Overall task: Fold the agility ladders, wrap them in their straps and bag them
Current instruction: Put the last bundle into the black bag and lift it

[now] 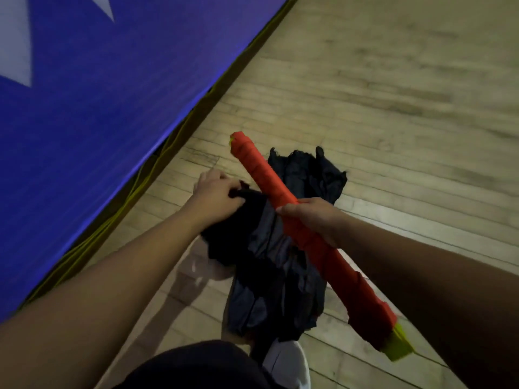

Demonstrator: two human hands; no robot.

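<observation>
The right hand point(309, 217) grips the strap-wrapped ladder bundle point(306, 234) mid-length, held slantwise above the wooden floor point(393, 108). Left hand point(219, 196) pinches the black bag point(269, 265) beside it.
</observation>
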